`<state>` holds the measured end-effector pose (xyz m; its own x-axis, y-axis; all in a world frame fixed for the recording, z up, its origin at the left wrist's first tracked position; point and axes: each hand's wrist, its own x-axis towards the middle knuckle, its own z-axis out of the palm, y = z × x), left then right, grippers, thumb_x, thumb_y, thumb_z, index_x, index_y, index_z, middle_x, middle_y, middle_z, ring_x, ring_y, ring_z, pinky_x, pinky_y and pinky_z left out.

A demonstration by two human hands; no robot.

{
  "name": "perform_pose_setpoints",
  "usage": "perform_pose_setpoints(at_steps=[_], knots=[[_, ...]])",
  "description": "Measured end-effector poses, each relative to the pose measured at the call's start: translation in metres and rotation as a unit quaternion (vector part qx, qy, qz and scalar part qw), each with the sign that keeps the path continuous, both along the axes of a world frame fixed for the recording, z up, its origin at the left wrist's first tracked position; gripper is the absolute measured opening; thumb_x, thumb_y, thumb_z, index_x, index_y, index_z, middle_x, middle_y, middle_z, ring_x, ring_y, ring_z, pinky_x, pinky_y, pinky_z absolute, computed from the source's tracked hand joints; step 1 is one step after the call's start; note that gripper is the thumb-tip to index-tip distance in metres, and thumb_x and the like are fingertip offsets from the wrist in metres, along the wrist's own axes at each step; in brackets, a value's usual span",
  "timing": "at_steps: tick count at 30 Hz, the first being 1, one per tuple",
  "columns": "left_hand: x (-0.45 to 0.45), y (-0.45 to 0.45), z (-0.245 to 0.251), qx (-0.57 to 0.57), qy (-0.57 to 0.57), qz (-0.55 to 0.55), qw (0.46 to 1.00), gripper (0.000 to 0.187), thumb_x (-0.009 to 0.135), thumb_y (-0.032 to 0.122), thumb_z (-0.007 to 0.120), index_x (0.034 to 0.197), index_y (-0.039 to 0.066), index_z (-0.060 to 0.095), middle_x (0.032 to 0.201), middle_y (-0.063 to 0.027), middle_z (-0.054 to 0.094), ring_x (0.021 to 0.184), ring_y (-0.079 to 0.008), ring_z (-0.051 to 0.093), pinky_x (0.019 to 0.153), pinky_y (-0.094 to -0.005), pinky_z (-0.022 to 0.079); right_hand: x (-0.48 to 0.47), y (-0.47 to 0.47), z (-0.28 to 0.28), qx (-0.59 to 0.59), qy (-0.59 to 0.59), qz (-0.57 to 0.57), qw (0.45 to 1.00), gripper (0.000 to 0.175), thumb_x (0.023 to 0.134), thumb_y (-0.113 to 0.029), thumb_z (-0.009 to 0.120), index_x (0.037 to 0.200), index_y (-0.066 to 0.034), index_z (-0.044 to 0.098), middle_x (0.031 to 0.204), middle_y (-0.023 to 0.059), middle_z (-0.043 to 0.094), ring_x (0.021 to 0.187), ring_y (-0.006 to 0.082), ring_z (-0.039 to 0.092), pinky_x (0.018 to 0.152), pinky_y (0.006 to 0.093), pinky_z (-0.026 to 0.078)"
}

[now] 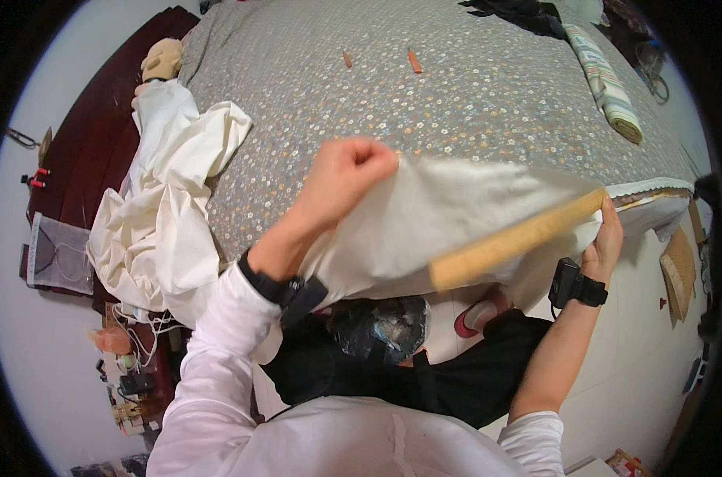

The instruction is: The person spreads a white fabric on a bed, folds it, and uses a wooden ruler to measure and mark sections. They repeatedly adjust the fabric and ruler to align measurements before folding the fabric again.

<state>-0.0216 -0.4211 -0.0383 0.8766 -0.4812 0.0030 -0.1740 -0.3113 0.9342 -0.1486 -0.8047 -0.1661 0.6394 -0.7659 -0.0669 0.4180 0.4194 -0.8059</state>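
Note:
My left hand (354,176) is raised over the near side of the bed, its fingers closed on the upper edge of a white cloth (409,220). My right hand (607,235), farther right, pinches one end of a flat wooden ruler (516,235), seemingly together with the cloth; its fingertips are partly hidden. The ruler slants down to the left across the cloth and looks blurred. Between both hands the cloth hangs loosely in front of the bed's edge. More white cloth (176,238) lies crumpled at the left, below a beige doll-like head (163,58).
A grey floral bedspread (313,107) bears two small orange-brown pieces, one left (347,58) and one right (414,61). A striped fabric roll (605,89) lies right, near black cloth (522,16). A black-lined bin (379,328) stands between my legs. Cables (146,334) hang left.

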Motion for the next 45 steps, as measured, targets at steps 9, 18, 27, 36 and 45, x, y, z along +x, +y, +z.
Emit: perform_pose_setpoints(at_steps=[9,18,27,36,45], knots=[[0.011,-0.151,-0.044,-0.053,0.007,-0.081,0.995,0.016,0.083,0.016,0.063,0.085,0.0,0.067,0.076,0.0003,0.062,0.064,-0.0061,0.053,0.054,-0.0226,0.041,0.018,0.086,0.023,-0.021,-0.079,0.173,0.982,0.017,0.089,-0.006,0.059,0.103,0.0028,0.061,0.095,0.0067,0.065,0.084,0.0108,0.06,0.079,0.0235,0.049],[-0.007,-0.162,-0.078,-0.113,0.099,-0.093,0.984,0.016,0.086,0.015,0.062,0.091,0.0,0.065,0.08,-0.0016,0.063,0.069,-0.0072,0.055,0.062,-0.0225,0.045,0.016,0.104,0.029,-0.013,-0.001,0.246,0.969,0.022,0.089,-0.008,0.06,0.107,0.0046,0.059,0.095,0.0069,0.064,0.085,0.0096,0.059,0.076,0.0209,0.047],[-0.018,-0.162,-0.095,-0.213,0.101,-0.004,0.972,0.016,0.088,0.012,0.06,0.092,-0.002,0.064,0.08,-0.0021,0.063,0.071,-0.0075,0.056,0.063,-0.0226,0.045,0.029,0.115,0.023,-0.201,0.082,0.193,0.957,0.018,0.088,-0.005,0.058,0.106,0.0016,0.058,0.095,0.003,0.062,0.087,0.0081,0.057,0.078,0.0217,0.046],[-0.004,-0.163,-0.107,-0.202,0.158,-0.008,0.966,0.015,0.087,0.011,0.06,0.09,-0.003,0.065,0.077,-0.0031,0.063,0.069,-0.0085,0.057,0.061,-0.0243,0.046,0.026,0.115,0.037,-0.338,0.1,0.234,0.906,0.014,0.078,-0.004,0.067,0.09,-0.0004,0.06,0.085,0.0033,0.061,0.079,0.0092,0.055,0.073,0.0238,0.046],[-0.005,-0.152,-0.099,-0.183,0.093,-0.079,0.975,0.015,0.088,0.01,0.06,0.093,-0.003,0.065,0.081,-0.0038,0.065,0.073,-0.0082,0.058,0.064,-0.0241,0.046,0.032,0.112,0.033,-0.317,0.015,0.216,0.923,0.012,0.08,-0.006,0.067,0.09,-0.0025,0.06,0.108,0.0062,0.056,0.084,0.0103,0.056,0.078,0.0251,0.046]])
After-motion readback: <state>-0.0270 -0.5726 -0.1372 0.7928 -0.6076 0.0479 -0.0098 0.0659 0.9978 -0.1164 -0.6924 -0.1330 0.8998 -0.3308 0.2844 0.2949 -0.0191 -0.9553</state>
